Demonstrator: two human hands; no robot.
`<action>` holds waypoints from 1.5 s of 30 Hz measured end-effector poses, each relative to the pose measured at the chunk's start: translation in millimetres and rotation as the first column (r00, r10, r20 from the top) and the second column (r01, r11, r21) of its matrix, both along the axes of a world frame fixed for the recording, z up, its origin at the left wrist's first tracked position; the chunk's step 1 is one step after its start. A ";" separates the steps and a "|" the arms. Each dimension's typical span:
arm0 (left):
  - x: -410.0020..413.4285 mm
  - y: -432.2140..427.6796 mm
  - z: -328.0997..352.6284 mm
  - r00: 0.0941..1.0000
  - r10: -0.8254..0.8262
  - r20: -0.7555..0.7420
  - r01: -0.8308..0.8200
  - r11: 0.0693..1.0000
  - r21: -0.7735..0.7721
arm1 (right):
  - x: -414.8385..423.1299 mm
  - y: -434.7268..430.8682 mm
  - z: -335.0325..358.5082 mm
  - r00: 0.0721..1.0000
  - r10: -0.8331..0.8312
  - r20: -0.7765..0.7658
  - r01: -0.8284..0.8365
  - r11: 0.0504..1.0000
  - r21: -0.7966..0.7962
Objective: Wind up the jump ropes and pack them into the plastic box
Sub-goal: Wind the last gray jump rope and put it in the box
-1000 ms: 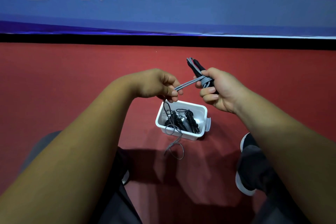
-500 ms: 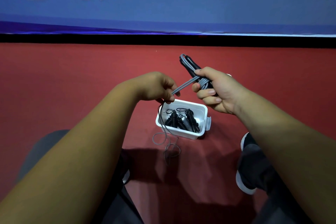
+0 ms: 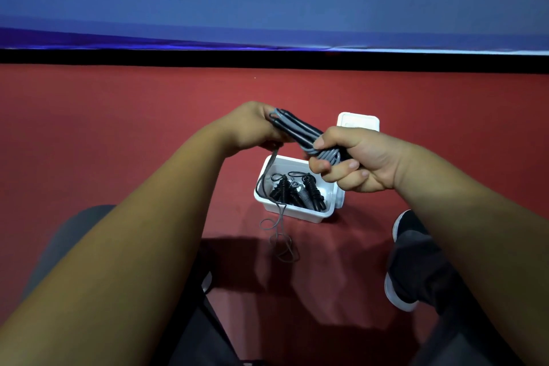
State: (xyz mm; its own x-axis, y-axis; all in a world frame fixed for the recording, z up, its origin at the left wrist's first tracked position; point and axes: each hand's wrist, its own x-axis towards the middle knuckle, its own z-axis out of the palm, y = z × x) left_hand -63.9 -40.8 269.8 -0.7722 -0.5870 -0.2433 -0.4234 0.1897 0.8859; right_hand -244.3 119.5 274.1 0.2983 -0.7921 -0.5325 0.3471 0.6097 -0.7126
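Holding item 1: jump rope bundle [image 3: 300, 131], grey cord w/ black handles, above box. Right grip [image 3: 361, 165] clamped round wound end; left grip [image 3: 252, 125] closed on opposite end. Loose cord tail [image 3: 280, 242] drops from left grip, coils on floor [image 3: 118, 134] beside box's near wall. Item 2: plastic box [image 3: 297, 213], white, open, mid-floor; wound ropes [image 3: 294, 191] inside. Lid [image 3: 358, 121] behind box, toward floor's far edge.

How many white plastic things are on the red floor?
2: the open white plastic box holding black jump ropes, and a flat white lid beyond it, partly hidden by the right hand.
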 end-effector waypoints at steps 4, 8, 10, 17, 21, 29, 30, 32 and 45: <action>0.8 -1.3 7.8 0.996 -0.083 -0.026 0.084 0.996 0.037 | -2.3 3.7 -5.3 0.976 0.213 -0.043 -0.211 0.977 0.035; -3.6 5.5 15.3 0.987 -0.162 -0.006 0.162 0.986 -0.034 | 0.7 3.4 -10.7 0.952 0.292 -0.086 -0.283 0.953 0.111; -5.8 8.3 19.1 0.981 -0.192 0.012 0.192 0.977 -0.097 | 1.4 2.5 -13.2 0.947 0.292 -0.135 -0.272 0.950 0.151; -13.2 18.2 23.6 0.969 -0.230 0.093 0.248 0.902 -0.354 | 5.2 -6.9 -22.1 0.937 0.155 -0.314 -0.098 0.977 0.190; -14.1 16.7 25.5 0.971 -0.202 0.129 0.236 0.894 -0.381 | 4.3 -14.5 -30.7 0.894 -0.014 -0.448 0.078 0.989 0.124; -9.2 3.8 2.1 0.968 -0.124 0.217 0.162 0.972 -0.168 | 4.3 -22.6 -40.0 0.834 -0.287 -0.471 0.318 0.948 -0.015; -9.8 3.2 -2.6 0.968 -0.103 0.231 0.139 0.980 -0.145 | 5.1 -23.0 -39.4 0.844 -0.308 -0.439 0.337 0.941 -0.012; -9.6 2.4 -10.1 0.968 -0.063 0.242 0.079 0.995 -0.053 | 4.9 -24.2 -39.2 0.862 -0.349 -0.368 0.378 0.926 0.008; -11.4 10.4 -9.4 0.996 -0.060 -0.072 0.089 0.830 0.551 | -9.7 -23.0 -36.9 0.857 -0.463 -0.226 0.483 0.875 0.040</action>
State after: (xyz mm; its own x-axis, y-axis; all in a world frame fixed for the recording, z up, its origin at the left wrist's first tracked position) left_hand -75.3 -30.4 260.4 -0.8279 -0.3060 -0.4701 -0.3806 -0.3091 0.8715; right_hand -253.9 96.5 237.2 -0.2219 -0.7549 -0.6171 0.4642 0.4748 -0.7477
